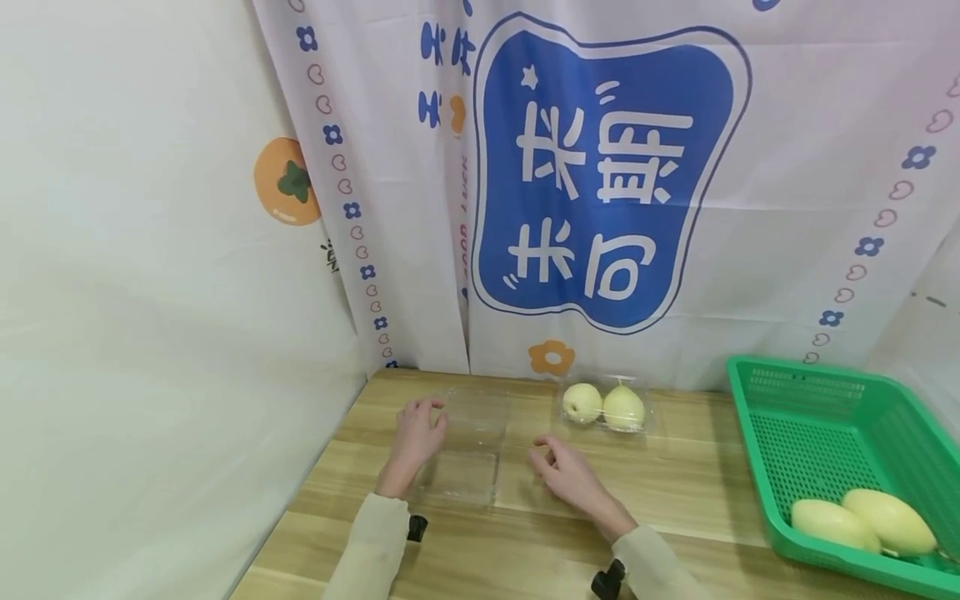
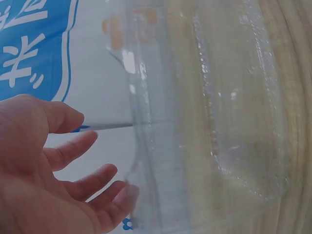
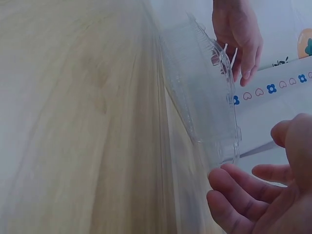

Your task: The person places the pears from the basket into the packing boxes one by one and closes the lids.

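Note:
A clear plastic clamshell box (image 1: 461, 479) lies spread open on the wooden table, its two halves one behind the other. At its left side is my left hand (image 1: 417, 435), with fingers loosely bent and nothing in them. In the left wrist view the fingertips (image 2: 109, 170) come right up to the box's transparent edge. My right hand (image 1: 567, 473) hovers to the right of the box, its fingers relaxed and holding nothing. The right wrist view shows the box wall (image 3: 204, 92) between both hands, with the right fingertips (image 3: 219, 178) near its lower corner.
Behind my right hand, a second clear box (image 1: 647, 408) holds two pale pears (image 1: 622, 408). On the right stands a green plastic basket (image 1: 757, 475) with two pale yellow oval fruits (image 1: 888, 521) inside. A printed curtain (image 1: 420, 275) hangs along the table's back edge; a white wall (image 1: 150, 333) borders the left.

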`<action>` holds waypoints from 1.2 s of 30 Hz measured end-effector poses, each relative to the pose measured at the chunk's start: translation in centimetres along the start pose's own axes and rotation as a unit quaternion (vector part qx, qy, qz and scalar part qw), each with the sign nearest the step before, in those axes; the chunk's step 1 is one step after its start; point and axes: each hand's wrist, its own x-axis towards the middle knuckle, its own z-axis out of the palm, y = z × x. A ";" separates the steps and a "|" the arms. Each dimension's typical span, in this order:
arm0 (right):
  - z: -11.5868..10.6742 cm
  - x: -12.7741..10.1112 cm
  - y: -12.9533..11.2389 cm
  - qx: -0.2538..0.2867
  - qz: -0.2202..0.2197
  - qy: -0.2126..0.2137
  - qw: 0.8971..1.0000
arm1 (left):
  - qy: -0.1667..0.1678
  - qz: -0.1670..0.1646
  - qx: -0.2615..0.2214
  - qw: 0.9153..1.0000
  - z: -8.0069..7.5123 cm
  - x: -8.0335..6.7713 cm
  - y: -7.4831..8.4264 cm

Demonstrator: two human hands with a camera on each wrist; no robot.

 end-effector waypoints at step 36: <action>3.4 1.8 -1.9 -0.048 -0.056 -0.009 0.997 | -0.122 -0.016 -0.021 0.992 1.4 0.6 -3.5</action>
